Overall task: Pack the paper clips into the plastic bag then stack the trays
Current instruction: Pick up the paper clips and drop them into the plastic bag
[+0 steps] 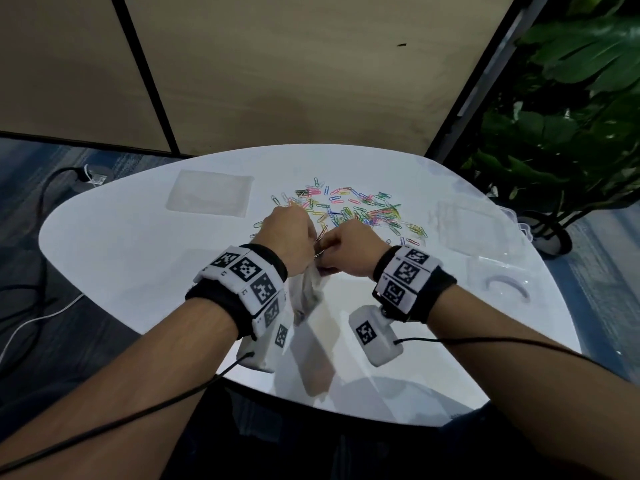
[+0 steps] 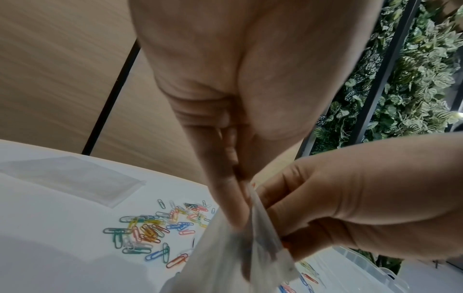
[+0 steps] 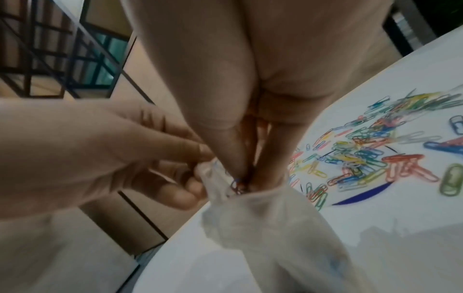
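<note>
A clear plastic bag (image 1: 306,292) hangs above the white table (image 1: 138,244) between my two hands. My left hand (image 1: 294,233) pinches the rim of the bag's mouth (image 3: 208,166). My right hand (image 1: 343,247) has its fingertips (image 3: 238,168) bunched at the bag's mouth, pinching a few paper clips (image 3: 235,185). A heap of coloured paper clips (image 1: 349,209) lies on the table just beyond both hands. Clear trays (image 1: 464,223) sit at the right side of the table. In the left wrist view my left hand (image 2: 235,214) holds the bag (image 2: 233,261), and the right hand (image 2: 350,198) is beside it.
A flat stack of spare clear bags (image 1: 209,194) lies at the table's back left. Another clear tray or lid (image 1: 498,278) lies near the right edge. A leafy plant (image 1: 571,116) stands to the right, a wooden wall behind, and cables (image 1: 45,317) on the floor at left.
</note>
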A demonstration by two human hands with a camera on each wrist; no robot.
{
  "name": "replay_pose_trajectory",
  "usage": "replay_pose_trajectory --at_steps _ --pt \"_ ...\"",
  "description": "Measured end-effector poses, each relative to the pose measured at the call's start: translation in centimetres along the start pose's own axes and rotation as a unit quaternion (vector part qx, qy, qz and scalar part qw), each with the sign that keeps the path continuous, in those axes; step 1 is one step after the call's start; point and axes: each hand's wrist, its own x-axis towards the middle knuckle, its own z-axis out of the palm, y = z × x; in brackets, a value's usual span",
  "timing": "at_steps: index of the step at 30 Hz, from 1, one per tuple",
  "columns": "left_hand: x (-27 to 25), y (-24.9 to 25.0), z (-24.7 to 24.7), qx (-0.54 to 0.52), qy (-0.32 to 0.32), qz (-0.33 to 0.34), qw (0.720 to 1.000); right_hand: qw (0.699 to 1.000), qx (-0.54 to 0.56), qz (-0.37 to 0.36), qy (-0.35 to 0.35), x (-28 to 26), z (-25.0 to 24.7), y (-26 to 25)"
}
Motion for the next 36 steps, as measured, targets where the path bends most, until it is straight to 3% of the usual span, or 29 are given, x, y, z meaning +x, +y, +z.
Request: replay_pose_trajectory --at_steps 7,15,19,22,24,27,30,36 --pt "0.3 -0.6 -0.3 -0.005 0.001 0.005 1.000 0.990 -0.119 -0.054 0.058 -0.1 0.8 -0.9" --pt "0.3 -0.6 -0.6 -0.014 -0.001 0.003 1.000 0.965 -0.223 -0.135 -0.024 -1.2 -0.5 -2.1" --pt "0.3 -0.7 -0.6 -0.019 0.005 0.001 1.000 0.992 -0.081 -0.075 -0.061 -0.4 -3.5 -1.1" --pt "0.2 -0.9 -0.9 -0.019 0.008 0.001 1.000 0.999 -0.004 -0.005 0.031 1.0 -6.2 1.8" --pt "0.2 -0.9 -1.1 -0.017 0.007 0.001 1.000 0.989 -0.069 0.091 0.089 2.4 -7.4 5.2" --pt "0.1 -1.1 -1.2 -0.010 0.007 -0.002 1.000 0.948 -0.205 0.238 0.059 3.8 -7.0 10.0" --pt "0.2 -1.3 -1.5 -0.004 0.008 -0.006 1.000 0.930 -0.280 0.232 0.042 5.0 -5.2 12.6" --pt "0.2 -1.6 -1.9 -0.003 0.011 -0.009 1.000 0.951 -0.257 0.140 0.103 7.7 -2.1 11.1"
